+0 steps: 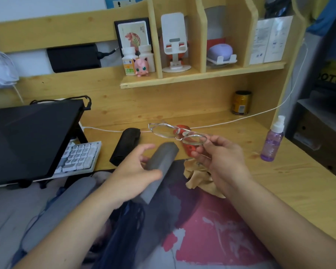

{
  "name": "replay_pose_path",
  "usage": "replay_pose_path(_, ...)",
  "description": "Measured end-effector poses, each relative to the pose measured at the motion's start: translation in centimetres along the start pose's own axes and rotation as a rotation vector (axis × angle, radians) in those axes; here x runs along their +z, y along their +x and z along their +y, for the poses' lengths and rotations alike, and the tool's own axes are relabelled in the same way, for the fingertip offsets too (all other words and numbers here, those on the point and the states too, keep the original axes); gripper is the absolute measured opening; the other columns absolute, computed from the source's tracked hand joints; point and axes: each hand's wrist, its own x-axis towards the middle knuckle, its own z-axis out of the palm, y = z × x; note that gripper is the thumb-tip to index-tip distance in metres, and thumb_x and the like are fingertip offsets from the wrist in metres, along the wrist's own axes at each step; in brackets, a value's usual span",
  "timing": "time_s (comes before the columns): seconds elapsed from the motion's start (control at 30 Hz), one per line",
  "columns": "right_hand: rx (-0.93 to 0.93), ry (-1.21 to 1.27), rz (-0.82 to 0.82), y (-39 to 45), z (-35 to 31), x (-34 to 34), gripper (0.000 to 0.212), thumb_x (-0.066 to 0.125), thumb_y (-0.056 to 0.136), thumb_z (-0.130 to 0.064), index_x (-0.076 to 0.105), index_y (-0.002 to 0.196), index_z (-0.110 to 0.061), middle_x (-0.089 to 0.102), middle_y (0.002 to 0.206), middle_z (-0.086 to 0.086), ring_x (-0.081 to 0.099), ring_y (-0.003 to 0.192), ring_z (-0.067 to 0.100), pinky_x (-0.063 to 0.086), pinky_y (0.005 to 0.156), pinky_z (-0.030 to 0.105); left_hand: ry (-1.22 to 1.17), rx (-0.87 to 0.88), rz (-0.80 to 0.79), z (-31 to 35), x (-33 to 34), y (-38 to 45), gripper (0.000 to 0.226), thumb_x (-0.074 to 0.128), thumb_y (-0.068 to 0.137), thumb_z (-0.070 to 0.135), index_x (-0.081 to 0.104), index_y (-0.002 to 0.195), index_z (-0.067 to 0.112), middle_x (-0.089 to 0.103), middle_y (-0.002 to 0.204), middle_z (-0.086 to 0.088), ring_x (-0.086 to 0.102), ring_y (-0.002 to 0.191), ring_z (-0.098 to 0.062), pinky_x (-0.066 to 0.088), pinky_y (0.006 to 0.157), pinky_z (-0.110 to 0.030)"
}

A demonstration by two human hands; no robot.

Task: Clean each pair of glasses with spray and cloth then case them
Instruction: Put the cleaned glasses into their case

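Note:
My right hand (221,158) pinches a pair of clear-framed glasses (175,133) by one end and holds them above the wooden desk (279,171). My left hand (136,171) grips a long grey case (159,167) that lies slanted across the desk edge. A tan cleaning cloth (200,179) lies crumpled under my right hand. A red case (188,148) lies behind the glasses, partly hidden. A black case (126,146) rests to the left. The purple spray bottle (273,142) stands upright at the right.
A black laptop (31,140) on a stand and a white keyboard (78,156) fill the left. A white cable (241,119) crosses the desk's back. A gold can (241,102) stands by the back wall. Shelves above hold bottles, a pink toy and a phone stand.

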Motion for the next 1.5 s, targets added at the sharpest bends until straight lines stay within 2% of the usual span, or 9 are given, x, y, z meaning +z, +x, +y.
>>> replay_pose_path(0.17,0.134,0.115,-0.192,-2.2,1.5,1.7,0.020,0.048,0.102,0.004,0.061,0.089,-0.003,0.057,0.062,0.001,0.059,0.056,0.009,0.060,0.065,0.027,-0.233,-0.019,0.011,-1.4,0.3,-1.3,0.066,0.080,0.076,0.016,0.057,0.128,0.050,0.064,0.111,0.004,0.064,0.080,0.000,0.053,0.076,-0.030)
replay_pose_path(0.27,0.148,0.180,-0.253,-3.1,2.6,2.7,0.020,0.045,0.100,0.008,0.059,0.088,-0.001,0.057,0.063,0.003,0.055,0.058,0.010,0.061,0.070,0.031,-0.404,-0.041,0.020,-1.1,1.2,-1.7,0.058,0.080,0.075,0.016,0.063,0.120,0.046,0.065,0.113,-0.004,0.068,0.090,-0.011,0.052,0.075,-0.031)
replay_pose_path(0.57,0.042,0.218,-0.205,-3.0,4.2,3.1,0.017,0.047,0.099,0.009,0.057,0.090,-0.001,0.055,0.073,0.008,0.052,0.061,0.012,0.060,0.076,0.031,-0.790,-0.135,0.062,-0.7,3.4,-2.7,0.051,0.077,0.068,0.012,0.065,0.116,0.027,0.062,0.103,-0.010,0.068,0.086,-0.019,0.050,0.077,-0.037)
replay_pose_path(0.8,0.064,0.209,-0.123,-2.0,4.3,2.2,0.023,0.046,0.100,0.009,0.055,0.083,-0.004,0.053,0.079,0.008,0.049,0.062,0.012,0.060,0.073,0.029,-1.035,-0.188,0.066,-0.8,2.6,-2.5,0.036,0.056,0.092,0.006,0.062,0.122,0.025,0.072,0.100,-0.005,0.070,0.079,-0.020,0.056,0.058,-0.032)
replay_pose_path(0.97,0.101,0.215,-0.118,-1.7,4.6,1.9,0.021,0.045,0.098,0.013,0.057,0.087,-0.001,0.053,0.075,0.008,0.050,0.062,0.013,0.061,0.076,0.033,-1.316,-0.208,-0.017,-1.0,0.8,-2.7,0.043,0.050,0.088,0.016,0.068,0.127,0.010,0.072,0.114,-0.015,0.069,0.094,-0.030,0.058,0.080,-0.041)
replay_pose_path(1.1,0.113,0.218,-0.130,-1.8,4.7,1.9,0.019,0.046,0.098,0.012,0.058,0.090,0.001,0.053,0.073,0.007,0.051,0.061,0.012,0.061,0.077,0.033,-1.403,-0.171,0.008,-1.0,0.4,-3.1,0.029,0.052,0.089,0.020,0.076,0.100,0.009,0.075,0.094,-0.011,0.073,0.075,-0.028,0.058,0.069,-0.035)
replay_pose_path(1.3,0.126,0.235,-0.133,-1.8,4.2,1.8,0.017,0.045,0.098,0.011,0.059,0.095,0.001,0.052,0.077,0.009,0.051,0.064,0.013,0.061,0.076,0.031,-1.433,-0.215,-0.056,-1.2,0.3,-3.4,0.038,0.057,0.082,0.027,0.075,0.111,0.009,0.073,0.104,-0.012,0.070,0.085,-0.030,0.056,0.081,-0.037)
replay_pose_path(1.4,0.128,0.223,-0.142,-1.9,4.2,1.8,0.016,0.045,0.098,0.011,0.059,0.097,0.002,0.051,0.075,0.009,0.052,0.063,0.012,0.061,0.079,0.032,-1.430,-0.203,-0.144,-1.5,0.5,-3.4,0.048,0.059,0.082,0.031,0.072,0.123,0.010,0.068,0.122,-0.015,0.064,0.107,-0.036,0.044,0.108,-0.054)
replay_pose_path(1.5,0.129,0.183,-0.147,-1.8,4.0,1.8,0.015,0.046,0.100,0.008,0.060,0.099,0.003,0.052,0.069,0.008,0.055,0.062,0.011,0.062,0.079,0.032,-1.442,-0.201,-0.223,-1.6,0.6,-3.3,0.047,0.058,0.087,0.037,0.072,0.124,0.012,0.068,0.125,-0.018,0.059,0.118,-0.041,0.037,0.108,-0.069)
